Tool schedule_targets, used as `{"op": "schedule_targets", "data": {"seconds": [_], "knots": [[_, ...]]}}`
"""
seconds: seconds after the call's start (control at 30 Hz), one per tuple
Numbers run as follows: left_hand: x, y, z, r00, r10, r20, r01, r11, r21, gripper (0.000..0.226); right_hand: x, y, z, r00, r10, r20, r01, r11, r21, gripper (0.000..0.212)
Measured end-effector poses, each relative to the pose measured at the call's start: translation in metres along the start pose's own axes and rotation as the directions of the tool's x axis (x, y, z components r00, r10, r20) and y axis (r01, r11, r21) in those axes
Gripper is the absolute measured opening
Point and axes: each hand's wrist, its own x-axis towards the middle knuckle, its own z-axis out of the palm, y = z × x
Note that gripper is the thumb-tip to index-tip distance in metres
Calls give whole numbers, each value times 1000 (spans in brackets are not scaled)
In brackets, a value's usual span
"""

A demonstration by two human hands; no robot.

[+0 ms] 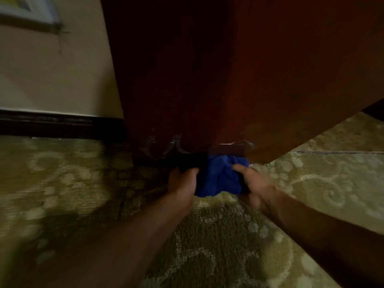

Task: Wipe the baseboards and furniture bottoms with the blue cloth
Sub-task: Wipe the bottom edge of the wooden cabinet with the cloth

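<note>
Head view, blurry & dim. Blue cloth (218, 175) sits bunched on the carpet (332, 183), pressed against the bottom corner of a dark red-brown wood cabinet (207, 80). Cloth is between both hands, touching each. Left hand (182, 181) grips the cloth's left edge w/ fingers curled over it, knuckles toward the cabinet base. Right hand (253, 183) holds the cloth's right side, thumb lying across the top of the fabric; rest of its fingers smeared by blur, so exact wrap unclear. Both forearms reach in from the bottom of the frame. Scuffed pale marks show on the cabinet just above the cloth. Dark baseboard (52, 123) runs along the cream wall (52, 75) to the left, well apart from the cloth. Picture frame (27, 11) up in the top-left corner.
</note>
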Motion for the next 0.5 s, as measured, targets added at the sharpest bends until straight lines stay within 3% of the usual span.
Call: {"op": "schedule_targets", "data": {"seconds": [0.13,0.3,0.5], "knots": [[-7,17,-36,986,26,-163,-25,1000,11,49,-3,23,47,999,10,50,-19,984,176,32],[-2,42,-106,922,66,-382,-83,996,-28,51,-8,45,121,979,104,176,-123,987,98,20],[13,39,-118,985,-36,-167,11,989,-150,60,-4,45,122,986,88,140,-93,995,28,33]]}}
